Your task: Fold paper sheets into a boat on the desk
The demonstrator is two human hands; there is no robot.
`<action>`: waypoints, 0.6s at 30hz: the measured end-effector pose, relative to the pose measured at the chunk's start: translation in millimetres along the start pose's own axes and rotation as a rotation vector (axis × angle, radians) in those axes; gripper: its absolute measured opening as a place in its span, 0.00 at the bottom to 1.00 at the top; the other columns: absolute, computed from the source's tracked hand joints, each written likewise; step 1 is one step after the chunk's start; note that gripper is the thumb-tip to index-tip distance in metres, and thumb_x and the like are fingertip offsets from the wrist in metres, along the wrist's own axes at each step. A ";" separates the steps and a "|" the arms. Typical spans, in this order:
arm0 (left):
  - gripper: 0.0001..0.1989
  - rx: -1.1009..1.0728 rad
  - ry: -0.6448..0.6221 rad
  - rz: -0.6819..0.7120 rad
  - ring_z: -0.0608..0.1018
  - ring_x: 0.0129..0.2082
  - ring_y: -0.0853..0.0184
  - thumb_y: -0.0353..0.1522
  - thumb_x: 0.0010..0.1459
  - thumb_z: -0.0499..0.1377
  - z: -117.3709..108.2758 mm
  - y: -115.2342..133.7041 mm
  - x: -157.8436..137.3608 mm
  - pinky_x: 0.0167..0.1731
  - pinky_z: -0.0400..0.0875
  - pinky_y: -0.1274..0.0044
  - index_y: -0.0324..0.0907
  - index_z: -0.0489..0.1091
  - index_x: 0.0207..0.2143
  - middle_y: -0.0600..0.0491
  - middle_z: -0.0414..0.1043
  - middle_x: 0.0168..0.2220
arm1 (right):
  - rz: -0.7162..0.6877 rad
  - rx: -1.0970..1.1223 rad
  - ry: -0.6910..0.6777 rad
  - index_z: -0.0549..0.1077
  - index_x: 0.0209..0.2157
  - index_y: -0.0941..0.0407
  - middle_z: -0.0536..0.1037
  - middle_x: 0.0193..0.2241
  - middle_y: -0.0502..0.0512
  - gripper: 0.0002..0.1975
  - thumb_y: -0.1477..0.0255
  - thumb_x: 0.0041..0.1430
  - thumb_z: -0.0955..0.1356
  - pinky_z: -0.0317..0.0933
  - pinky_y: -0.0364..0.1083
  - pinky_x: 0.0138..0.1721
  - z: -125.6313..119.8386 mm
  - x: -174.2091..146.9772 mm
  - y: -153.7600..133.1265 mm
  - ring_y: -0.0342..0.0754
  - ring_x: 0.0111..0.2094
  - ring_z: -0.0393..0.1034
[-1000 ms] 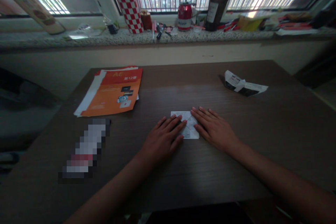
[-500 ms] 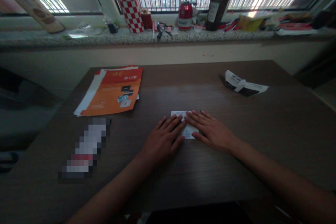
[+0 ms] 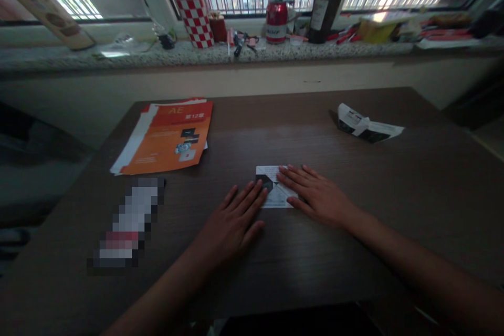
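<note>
A small folded sheet of printed paper, white with a dark patch on its left side, lies flat on the brown table. Creases run in toward its middle. My right hand rests flat over the paper's right part, fingers stretched out and pointing left. At the paper's left edge, the fingertips of my left hand touch or nearly touch it, fingers extended. Neither hand grips anything. The paper's right edge is hidden under my right hand.
A folded paper shape stands at the back right of the table. Orange-covered booklets lie at the back left, with a blurred-out oblong object nearer me. Along the windowsill stand a red can, a dark cup and clutter.
My left hand has slid left and slightly toward me, off the middle of the paper, uncovering its dark patch and centre. My right hand has stayed in place.
</note>
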State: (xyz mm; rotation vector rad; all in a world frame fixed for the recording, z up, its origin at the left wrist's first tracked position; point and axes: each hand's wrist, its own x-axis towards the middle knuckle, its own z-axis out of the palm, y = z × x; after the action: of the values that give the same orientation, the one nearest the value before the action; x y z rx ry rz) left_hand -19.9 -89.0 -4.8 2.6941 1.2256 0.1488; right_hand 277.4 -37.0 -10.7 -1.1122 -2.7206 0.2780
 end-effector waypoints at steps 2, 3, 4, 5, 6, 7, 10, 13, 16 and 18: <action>0.36 -0.015 0.020 -0.007 0.51 0.76 0.55 0.42 0.76 0.49 1.3 0.5 -2.3 0.72 0.50 0.54 0.53 0.33 0.77 0.50 0.42 0.77 | 0.001 0.010 0.002 0.45 0.76 0.45 0.51 0.75 0.51 0.34 0.54 0.76 0.59 0.48 0.61 0.73 0.3 0.1 0.2 0.53 0.75 0.47; 0.36 -0.021 0.031 -0.011 0.51 0.76 0.54 0.42 0.76 0.50 2.1 0.7 -2.5 0.72 0.51 0.54 0.53 0.34 0.77 0.50 0.41 0.78 | 0.004 0.012 0.001 0.45 0.76 0.45 0.51 0.75 0.51 0.34 0.54 0.76 0.59 0.48 0.61 0.73 0.5 0.1 0.4 0.53 0.75 0.47; 0.36 -0.025 0.040 -0.018 0.52 0.76 0.53 0.42 0.76 0.50 2.8 0.9 -2.5 0.72 0.52 0.54 0.54 0.35 0.77 0.50 0.41 0.78 | 0.008 0.013 -0.001 0.45 0.76 0.44 0.51 0.75 0.51 0.34 0.54 0.76 0.59 0.47 0.61 0.73 0.8 0.2 0.4 0.53 0.75 0.48; 0.35 -0.029 0.042 -0.025 0.52 0.76 0.53 0.42 0.76 0.51 3.3 0.9 -2.3 0.72 0.52 0.54 0.55 0.36 0.77 0.50 0.40 0.78 | 0.011 0.012 -0.004 0.45 0.76 0.44 0.52 0.75 0.51 0.34 0.54 0.76 0.59 0.47 0.61 0.73 0.9 0.2 0.4 0.53 0.75 0.48; 0.35 -0.033 0.041 -0.032 0.52 0.76 0.53 0.43 0.76 0.51 3.6 1.0 -2.2 0.72 0.52 0.54 0.55 0.37 0.77 0.51 0.40 0.78 | 0.013 0.009 -0.006 0.45 0.76 0.44 0.52 0.75 0.51 0.34 0.54 0.76 0.59 0.47 0.61 0.74 0.9 0.2 0.3 0.53 0.75 0.48; 0.35 -0.037 0.040 -0.035 0.52 0.76 0.53 0.43 0.76 0.51 3.6 1.0 -2.2 0.72 0.52 0.54 0.55 0.38 0.77 0.51 0.40 0.78 | 0.013 0.007 -0.005 0.45 0.76 0.44 0.52 0.75 0.51 0.34 0.54 0.76 0.59 0.47 0.60 0.74 0.8 0.2 0.1 0.53 0.75 0.47; 0.34 -0.038 0.034 -0.040 0.52 0.76 0.54 0.44 0.76 0.50 3.2 0.9 -3.1 0.73 0.51 0.55 0.55 0.39 0.77 0.51 0.40 0.78 | 0.016 0.006 0.001 0.45 0.76 0.45 0.52 0.75 0.50 0.34 0.54 0.76 0.59 0.47 0.60 0.74 0.0 0.3 -0.9 0.52 0.75 0.47; 0.34 -0.016 0.028 -0.045 0.50 0.76 0.55 0.44 0.76 0.49 3.3 1.1 -3.7 0.73 0.49 0.55 0.53 0.40 0.77 0.50 0.40 0.78 | 0.029 0.003 0.000 0.44 0.76 0.47 0.53 0.75 0.51 0.34 0.54 0.76 0.58 0.47 0.60 0.74 -1.1 0.5 -2.3 0.52 0.75 0.48; 0.34 -0.001 0.021 -0.045 0.50 0.76 0.55 0.45 0.76 0.49 3.8 1.7 -3.1 0.73 0.49 0.55 0.51 0.40 0.77 0.48 0.39 0.78 | 0.041 -0.001 -0.002 0.43 0.76 0.46 0.52 0.75 0.50 0.34 0.55 0.77 0.59 0.47 0.60 0.74 -2.3 0.7 -3.7 0.52 0.75 0.48; 0.34 -0.008 0.020 -0.045 0.50 0.76 0.54 0.44 0.76 0.50 4.0 2.2 -2.4 0.73 0.50 0.55 0.53 0.39 0.77 0.48 0.39 0.78 | 0.044 0.007 -0.001 0.42 0.77 0.45 0.52 0.75 0.50 0.35 0.55 0.76 0.59 0.47 0.60 0.74 -3.1 0.7 -4.3 0.52 0.75 0.48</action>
State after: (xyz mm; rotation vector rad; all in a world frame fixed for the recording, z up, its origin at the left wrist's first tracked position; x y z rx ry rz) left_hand -19.3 -92.7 -8.3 2.6622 1.2876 0.1742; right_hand 274.7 -39.2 -6.7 -1.1718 -2.6966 0.2938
